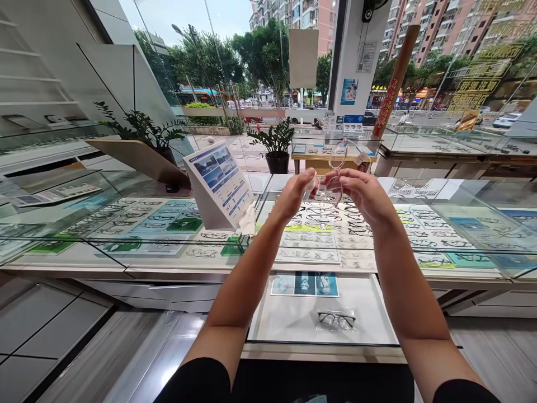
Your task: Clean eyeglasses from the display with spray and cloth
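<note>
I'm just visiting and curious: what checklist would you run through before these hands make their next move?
1. Right hand gripping the pink-tinted, clear-framed glasses: ok, fingers on the frame.
2. Left hand gripping them too: cannot tell; it is close beside them, but its contact is unclear.
3. Lenses free of smudges: cannot tell; too small to judge.
4. White drawer below the glass display counter shut: not ok, it stands open.
5. Black-rimmed glasses in the drawer protected: ok, in a clear plastic bag.
6. White tent-shaped printed stand standing: ok.
</note>
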Motion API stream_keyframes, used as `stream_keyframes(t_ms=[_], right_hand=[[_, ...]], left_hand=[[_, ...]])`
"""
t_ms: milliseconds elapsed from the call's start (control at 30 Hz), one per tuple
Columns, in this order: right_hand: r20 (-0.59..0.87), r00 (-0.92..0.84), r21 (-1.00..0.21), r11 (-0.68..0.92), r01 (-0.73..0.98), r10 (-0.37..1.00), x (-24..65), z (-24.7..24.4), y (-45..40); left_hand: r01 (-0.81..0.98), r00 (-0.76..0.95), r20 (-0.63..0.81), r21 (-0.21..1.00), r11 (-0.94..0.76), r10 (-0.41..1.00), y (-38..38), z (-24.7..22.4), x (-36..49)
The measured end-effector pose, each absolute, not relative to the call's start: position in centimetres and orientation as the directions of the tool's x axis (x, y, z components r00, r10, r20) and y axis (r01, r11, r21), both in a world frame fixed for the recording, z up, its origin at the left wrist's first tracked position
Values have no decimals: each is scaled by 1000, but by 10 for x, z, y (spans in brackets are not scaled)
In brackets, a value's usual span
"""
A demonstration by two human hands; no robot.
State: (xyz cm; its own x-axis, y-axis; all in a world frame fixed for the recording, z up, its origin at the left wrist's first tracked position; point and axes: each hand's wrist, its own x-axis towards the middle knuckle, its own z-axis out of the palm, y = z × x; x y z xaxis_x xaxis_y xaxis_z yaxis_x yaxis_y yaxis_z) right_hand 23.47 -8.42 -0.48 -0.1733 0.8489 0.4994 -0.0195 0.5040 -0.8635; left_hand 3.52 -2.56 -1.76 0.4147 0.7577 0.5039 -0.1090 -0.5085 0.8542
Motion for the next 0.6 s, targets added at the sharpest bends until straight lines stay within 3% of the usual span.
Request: stream_keyframes(t_ms=[167,333,600], right_hand=[[504,-135,-864,498,-73,853,235,-8,-76],[496,-131,-868,487,-96,859,231,-9,-77],[496,-147,-868,488,-90,856,232,-6,-81]], left_hand=[[-43,496,556,783,-621,667,-26,-19,36],[-18,515,534,789,-614,671,-29,-17,35],[0,346,574,791,-612,742,0,-25,22]])
